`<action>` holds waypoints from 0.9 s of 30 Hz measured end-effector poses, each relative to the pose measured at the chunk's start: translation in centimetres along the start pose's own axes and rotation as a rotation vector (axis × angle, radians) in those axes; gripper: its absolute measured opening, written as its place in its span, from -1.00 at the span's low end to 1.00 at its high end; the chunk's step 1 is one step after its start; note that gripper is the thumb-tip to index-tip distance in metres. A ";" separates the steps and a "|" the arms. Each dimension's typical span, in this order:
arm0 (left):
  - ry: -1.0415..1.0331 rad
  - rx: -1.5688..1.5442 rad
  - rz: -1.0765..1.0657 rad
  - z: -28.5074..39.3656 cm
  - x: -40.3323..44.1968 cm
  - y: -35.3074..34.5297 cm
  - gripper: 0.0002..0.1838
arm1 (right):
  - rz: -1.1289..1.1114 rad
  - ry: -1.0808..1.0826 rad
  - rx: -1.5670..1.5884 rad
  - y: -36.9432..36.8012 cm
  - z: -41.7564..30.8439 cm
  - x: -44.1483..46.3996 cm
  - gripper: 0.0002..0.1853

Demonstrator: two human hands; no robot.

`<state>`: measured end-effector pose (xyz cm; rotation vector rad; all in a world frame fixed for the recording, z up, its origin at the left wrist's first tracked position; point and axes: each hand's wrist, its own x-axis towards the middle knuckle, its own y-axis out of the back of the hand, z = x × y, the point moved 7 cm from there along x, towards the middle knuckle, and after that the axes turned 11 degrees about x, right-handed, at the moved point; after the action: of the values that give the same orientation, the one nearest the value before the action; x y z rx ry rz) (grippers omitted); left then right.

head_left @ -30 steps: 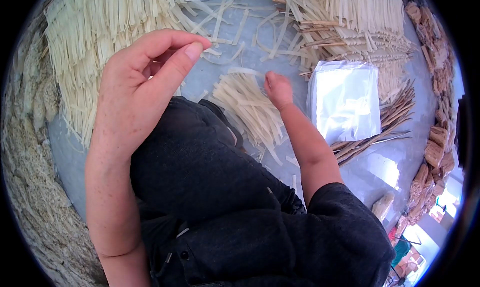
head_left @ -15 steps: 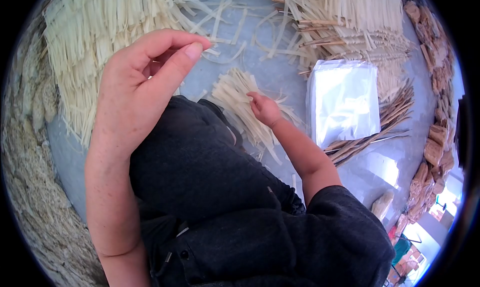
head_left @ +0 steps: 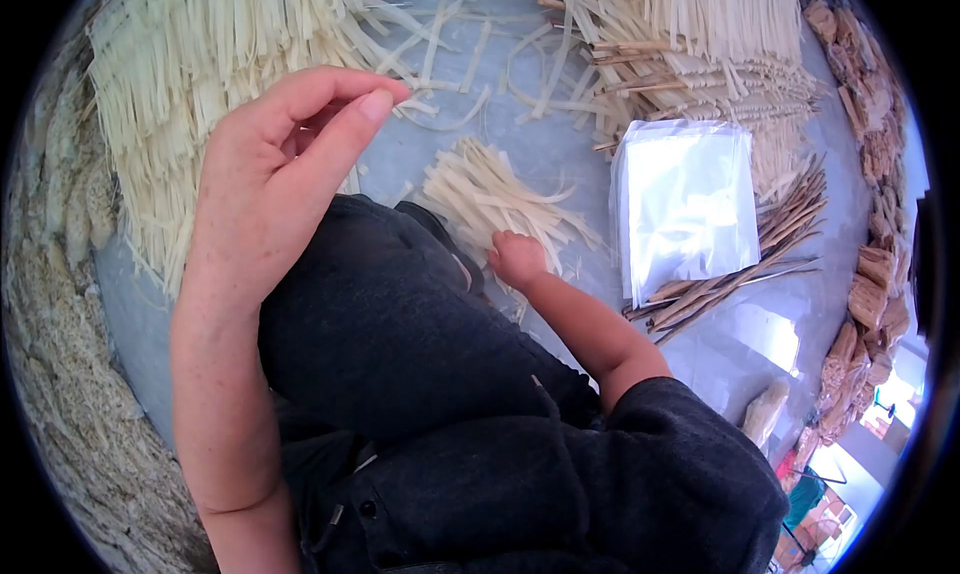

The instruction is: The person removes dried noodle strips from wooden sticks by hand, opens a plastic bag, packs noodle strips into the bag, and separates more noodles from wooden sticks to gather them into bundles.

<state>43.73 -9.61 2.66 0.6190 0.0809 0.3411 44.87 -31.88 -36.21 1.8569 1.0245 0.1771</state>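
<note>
My left hand [head_left: 290,164] is raised at the left, thumb and index finger pinched together; anything between the tips is too small to make out. Below and around it hang rows of pale flat strips [head_left: 170,124]. Lower down, my right hand [head_left: 518,260] rests on the near end of a loose pile of pale strips [head_left: 475,189], its fingers curled in, and what they hold is hidden. To the right of this hand lies a stack of clear plastic bags [head_left: 690,199], partly over a bundle of thin brown sticks [head_left: 790,224].
More strips on sticks [head_left: 725,24] are heaped at the upper right. Loose strips [head_left: 435,44] are scattered at the top middle. Brown wrapped packages [head_left: 868,284] line the right edge, and a rough, pale layered mass [head_left: 75,354] lines the left.
My right hand has moved left and toward my body, from the pile's far right side to its near end. My left hand has barely moved.
</note>
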 end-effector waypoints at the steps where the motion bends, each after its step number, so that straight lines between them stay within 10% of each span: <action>1: 0.016 -0.006 -0.002 -0.2 0.0 0.0 -0.83 | 0.002 0.001 -0.001 0.4 -0.2 0.1 -0.77; 13: -0.021 -0.041 0.023 -0.3 0.0 0.1 -0.84 | 0.105 0.060 0.047 6.1 -1.8 9.4 -0.61; 27: 0.166 -0.475 0.214 -0.6 1.3 2.5 -0.75 | 0.069 -0.592 0.276 4.2 0.5 22.1 -0.26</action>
<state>44.09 -6.97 3.64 0.1269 0.0893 0.5978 61.61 -17.16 -39.66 2.0117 0.5899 -0.4733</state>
